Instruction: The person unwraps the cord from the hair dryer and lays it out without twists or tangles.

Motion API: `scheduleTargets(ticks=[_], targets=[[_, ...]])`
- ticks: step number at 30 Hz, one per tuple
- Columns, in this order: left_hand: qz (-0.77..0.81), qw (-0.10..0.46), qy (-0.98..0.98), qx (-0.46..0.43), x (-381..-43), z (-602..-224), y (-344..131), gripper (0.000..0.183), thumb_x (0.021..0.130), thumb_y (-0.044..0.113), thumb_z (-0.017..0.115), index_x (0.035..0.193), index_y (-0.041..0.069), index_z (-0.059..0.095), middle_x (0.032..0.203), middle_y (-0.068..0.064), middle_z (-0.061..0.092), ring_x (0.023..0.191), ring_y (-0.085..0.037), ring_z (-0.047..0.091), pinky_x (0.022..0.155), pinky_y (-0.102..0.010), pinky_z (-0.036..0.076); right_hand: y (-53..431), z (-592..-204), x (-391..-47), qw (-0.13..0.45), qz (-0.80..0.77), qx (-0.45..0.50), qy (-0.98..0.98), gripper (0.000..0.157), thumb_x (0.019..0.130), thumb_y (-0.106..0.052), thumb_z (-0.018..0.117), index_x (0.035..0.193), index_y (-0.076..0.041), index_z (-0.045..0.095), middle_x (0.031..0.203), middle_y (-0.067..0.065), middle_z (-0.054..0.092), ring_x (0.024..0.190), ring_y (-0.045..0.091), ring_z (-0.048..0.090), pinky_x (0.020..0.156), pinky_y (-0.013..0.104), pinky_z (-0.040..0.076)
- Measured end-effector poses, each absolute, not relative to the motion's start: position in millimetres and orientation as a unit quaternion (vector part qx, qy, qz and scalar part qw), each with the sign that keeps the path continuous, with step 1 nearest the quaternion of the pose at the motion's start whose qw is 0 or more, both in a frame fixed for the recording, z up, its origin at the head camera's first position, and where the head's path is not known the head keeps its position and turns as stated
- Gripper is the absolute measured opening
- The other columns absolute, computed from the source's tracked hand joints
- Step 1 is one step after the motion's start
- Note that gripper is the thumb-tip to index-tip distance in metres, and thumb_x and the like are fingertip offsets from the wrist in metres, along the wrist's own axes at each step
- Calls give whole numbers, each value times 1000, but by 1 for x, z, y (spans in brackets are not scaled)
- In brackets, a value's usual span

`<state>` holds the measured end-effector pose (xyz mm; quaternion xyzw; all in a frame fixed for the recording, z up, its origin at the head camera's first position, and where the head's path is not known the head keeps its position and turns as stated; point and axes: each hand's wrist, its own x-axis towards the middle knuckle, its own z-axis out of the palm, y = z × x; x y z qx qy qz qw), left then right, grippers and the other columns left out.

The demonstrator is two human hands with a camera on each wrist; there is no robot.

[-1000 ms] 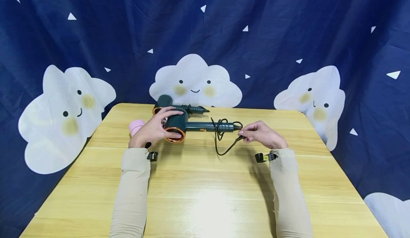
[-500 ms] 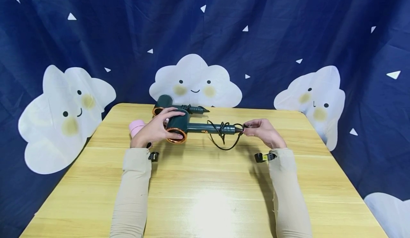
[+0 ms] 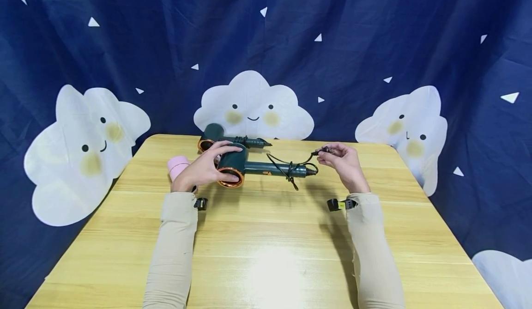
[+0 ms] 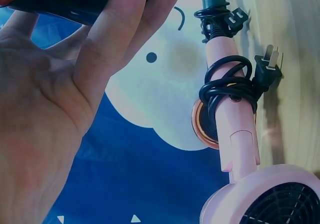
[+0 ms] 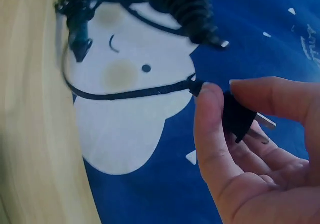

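Note:
A dark green hair dryer with a copper-coloured rim is held off the table, its handle pointing right. My left hand grips its round head, thumb at the front rim and fingers over the top. The black cord is looped loosely about the handle's end, and its far part runs to my right hand. Between thumb and fingertips of that hand I pinch the black plug, metal prongs pointing away from the cord. In the left wrist view only the dryer's dark edge shows above the fingers.
Behind my left hand, a pink hair dryer lies with its cord wound round the handle. Another dark green hair dryer, cord also wound, lies near the back edge of the wooden table. A blue cloud-patterned curtain hangs around.
My right hand has moved up and away with the plug, passing the cord around the handle's end. The dryer has shifted slightly right in my left hand.

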<state>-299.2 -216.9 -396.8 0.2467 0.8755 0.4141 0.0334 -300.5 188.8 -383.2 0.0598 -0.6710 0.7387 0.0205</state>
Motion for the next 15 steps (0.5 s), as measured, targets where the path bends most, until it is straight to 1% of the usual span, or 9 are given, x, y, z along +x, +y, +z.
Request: scheduleTargets(ticks=[3,6,10,15], targets=[[416,35,874,247,-300,-397,-216,80,77,35,93,147,36,56,168,-9,26,115,-38,61,99,-51,55,187,-380,-299,38,761,72,-643,15,93,13,65,100,0,61,89,-1,79,75,11,76,76,25,62],[417,37,874,248,-300,-397,-216,80,77,34,93,147,36,56,168,-9,26,116,-38,60,99,-52,55,185,-377,-297,46,773,84,-628,16,93,13,65,99,-2,62,90,0,79,76,11,76,76,25,62],[415,37,875,249,-300,-398,-217,80,77,34,93,147,36,55,167,-8,26,116,-38,60,100,-52,55,180,-372,-293,55,782,97,-613,12,94,5,70,97,-4,63,93,1,80,77,12,76,77,25,62],[414,35,875,250,-300,-399,-217,80,77,34,93,147,36,56,167,-9,27,116,-38,60,99,-52,55,174,-363,-286,76,788,120,-599,9,94,-6,74,98,-1,67,96,5,80,78,14,76,78,27,63]])
